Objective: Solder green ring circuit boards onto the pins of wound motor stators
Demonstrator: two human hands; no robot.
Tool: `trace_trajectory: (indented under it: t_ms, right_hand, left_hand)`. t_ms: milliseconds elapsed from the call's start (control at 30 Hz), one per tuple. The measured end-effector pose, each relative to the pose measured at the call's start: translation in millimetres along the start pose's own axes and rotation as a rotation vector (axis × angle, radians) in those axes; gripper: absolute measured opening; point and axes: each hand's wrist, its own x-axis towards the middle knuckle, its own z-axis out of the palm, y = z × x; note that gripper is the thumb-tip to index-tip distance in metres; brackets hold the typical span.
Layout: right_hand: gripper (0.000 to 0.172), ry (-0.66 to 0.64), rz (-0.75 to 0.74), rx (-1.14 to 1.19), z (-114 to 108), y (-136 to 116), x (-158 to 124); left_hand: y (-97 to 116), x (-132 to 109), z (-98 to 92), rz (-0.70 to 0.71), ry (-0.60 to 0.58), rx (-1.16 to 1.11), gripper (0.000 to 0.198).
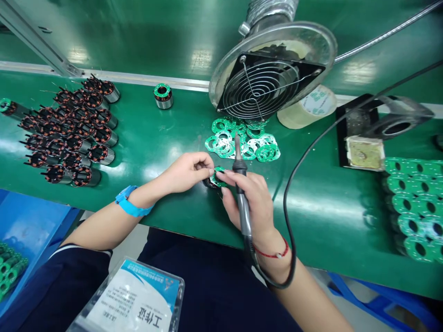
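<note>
Near the table's front edge, my left hand [189, 172] pinches the left side of a small motor stator with a green ring board [218, 177] on top. My right hand [249, 199] has a soldering iron [243, 207] across its palm, tip pointing up and away, while its thumb and forefinger reach to the board's right side. Fingers hide much of the stator. Just beyond lies a pile of loose green ring boards [265, 151]. One stator with a green board [163, 96] stands apart at the back.
Many bare stators [98, 153] fill the left side. A round fume fan [258, 87] hangs over the back, beside a tape roll [308, 108]. A soldering stand with a sponge [365, 153] and rows of boarded stators [417, 207] are right. The iron's black cable [285, 203] loops beside my right hand.
</note>
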Motion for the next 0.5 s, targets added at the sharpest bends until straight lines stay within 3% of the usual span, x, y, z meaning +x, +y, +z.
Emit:
trace_trajectory:
  t_ms: [167,400,500]
  right_hand:
    - [0.038,0.067,0.046,0.140,0.9,0.5,-4.6]
    - [0.025,0.354,0.231,0.268,-0.8,6.5,-23.6]
    - [0.027,0.344,0.215,0.260,-2.5,10.0,-30.2]
  left_hand:
    - [0.7,1.6,0.2,-0.039,0.010,0.000,0.007]
    - [-4.3,4.6,0.6,-0.070,0.041,0.023,0.009]
    - [-5.7,4.2,1.1,-0.065,0.042,0.025,0.009]
